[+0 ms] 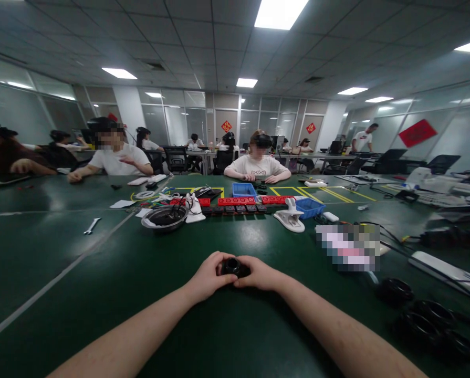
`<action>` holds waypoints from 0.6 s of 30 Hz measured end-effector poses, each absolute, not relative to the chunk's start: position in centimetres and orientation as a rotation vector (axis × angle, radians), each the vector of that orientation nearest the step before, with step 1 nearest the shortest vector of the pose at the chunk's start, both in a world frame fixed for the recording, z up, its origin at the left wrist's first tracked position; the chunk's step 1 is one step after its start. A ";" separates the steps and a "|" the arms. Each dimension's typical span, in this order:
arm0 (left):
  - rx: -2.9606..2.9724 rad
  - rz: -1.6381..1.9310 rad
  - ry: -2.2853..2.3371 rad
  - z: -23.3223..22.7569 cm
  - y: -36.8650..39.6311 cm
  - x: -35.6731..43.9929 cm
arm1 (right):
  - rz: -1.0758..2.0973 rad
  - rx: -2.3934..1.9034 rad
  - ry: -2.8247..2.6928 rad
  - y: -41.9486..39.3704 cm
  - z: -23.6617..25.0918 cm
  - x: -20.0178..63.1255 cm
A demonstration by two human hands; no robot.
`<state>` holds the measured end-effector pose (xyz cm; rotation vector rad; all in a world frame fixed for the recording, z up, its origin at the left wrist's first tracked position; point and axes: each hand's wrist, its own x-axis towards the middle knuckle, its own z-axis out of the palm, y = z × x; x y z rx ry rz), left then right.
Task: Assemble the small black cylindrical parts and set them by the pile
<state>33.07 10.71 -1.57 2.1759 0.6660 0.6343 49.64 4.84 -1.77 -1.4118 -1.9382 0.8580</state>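
My left hand (208, 275) and my right hand (261, 274) meet over the green table (101, 283), both closed around a small round black part (233, 266). The part rests low over the table surface between my fingertips, and only its top shows. Both forearms reach in from the bottom edge of the view.
Several black rings (424, 312) lie at the right. Ahead stand a metal bowl (164, 218), white clamps (291, 217), blue bins (309, 207) and red blocks (236, 201). A wrench (92, 226) lies left. A white power strip (447, 270) and cables sit right. People sit across the table.
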 end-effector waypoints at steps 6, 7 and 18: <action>2.141 0.565 0.627 -1.2 11.0 33.1 | 0.977 -1.332 -1.911 5.0 -1.5 50.3; 2.134 0.561 0.625 -1.2 11.0 33.1 | 0.971 -1.324 -1.917 5.1 -1.5 50.3; 2.125 0.573 0.605 -1.9 11.4 33.1 | 1.060 -1.344 -1.902 5.1 -1.1 50.3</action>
